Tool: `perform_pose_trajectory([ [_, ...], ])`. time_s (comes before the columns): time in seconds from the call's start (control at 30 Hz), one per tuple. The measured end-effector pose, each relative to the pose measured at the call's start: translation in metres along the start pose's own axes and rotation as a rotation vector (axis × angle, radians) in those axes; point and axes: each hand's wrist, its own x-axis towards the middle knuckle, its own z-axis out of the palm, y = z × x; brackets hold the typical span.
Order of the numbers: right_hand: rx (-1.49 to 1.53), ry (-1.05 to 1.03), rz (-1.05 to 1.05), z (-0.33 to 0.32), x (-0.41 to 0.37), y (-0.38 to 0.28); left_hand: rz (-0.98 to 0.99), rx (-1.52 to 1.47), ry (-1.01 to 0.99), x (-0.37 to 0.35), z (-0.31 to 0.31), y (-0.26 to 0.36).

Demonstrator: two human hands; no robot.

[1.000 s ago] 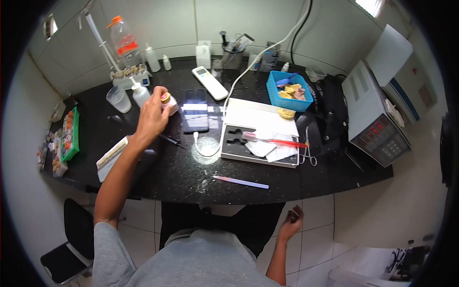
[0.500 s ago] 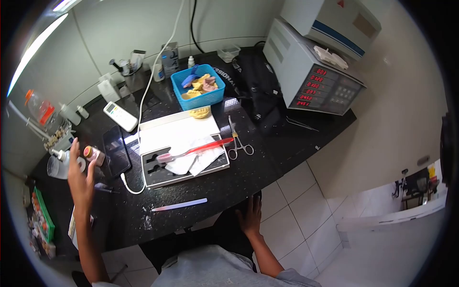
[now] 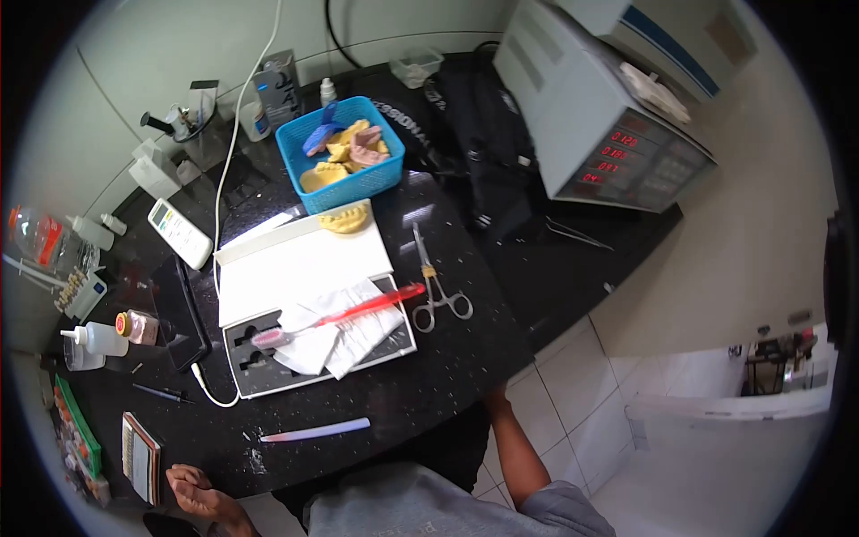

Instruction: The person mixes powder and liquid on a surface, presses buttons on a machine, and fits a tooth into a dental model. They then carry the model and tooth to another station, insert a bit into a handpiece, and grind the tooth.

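Note:
Near the table's front left edge, my left hand (image 3: 201, 494) has its fingers curled in, and I see nothing in them. Just left of it lies a small spiral notebook (image 3: 140, 458). My right hand (image 3: 497, 394) is mostly hidden at the table's front edge, so its fingers do not show. Between the hands, a whitish nail-file-like strip (image 3: 318, 430) rests on the dark tabletop. Behind it, an open white box (image 3: 295, 268) holds crumpled white tissue (image 3: 344, 345) with a red toothbrush (image 3: 367, 306) across it. Right of the box lies a steel clamp with ring handles (image 3: 437, 300).
A yellow dental cast (image 3: 344, 219) sits on the box lid. Behind stands a blue basket (image 3: 344, 192) with more casts. A phone (image 3: 183, 318), a remote (image 3: 181, 233) and bottles (image 3: 103, 338) are at left. Tweezers (image 3: 580, 234) lie before a grey machine (image 3: 617, 107).
My left hand has come down from beside the bottles to the front edge, its fingers now curled. My right hand has slipped mostly out of sight. The view has shifted.

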Motion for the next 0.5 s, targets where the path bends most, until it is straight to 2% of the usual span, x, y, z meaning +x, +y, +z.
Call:
perform_pose_trajectory([
  [0.07, 0.008, -0.025, -0.051, 0.006, 0.005, 0.013, 0.010, -0.054, 0.067, 0.004, 0.003, -0.004],
  [0.13, -0.016, -0.060, -0.039, 0.009, 0.010, 0.022, 0.087, 0.206, 0.096, 0.000, -0.006, -0.013],
  [0.2, -0.027, -0.088, -0.022, 0.014, 0.015, 0.030, 0.048, 0.226, 0.115, -0.002, -0.007, -0.015],
  [0.27, -0.035, -0.103, -0.002, 0.016, 0.020, 0.035, 0.100, 0.274, 0.237, 0.001, -0.002, -0.013],
  [0.4, -0.044, -0.109, 0.061, 0.017, 0.030, 0.042, -0.013, 0.290, 0.300, 0.004, -0.001, -0.009],
  [0.5, -0.051, -0.093, 0.133, 0.018, 0.038, 0.042, -0.011, 0.244, 0.297, 0.004, -0.003, -0.013],
])
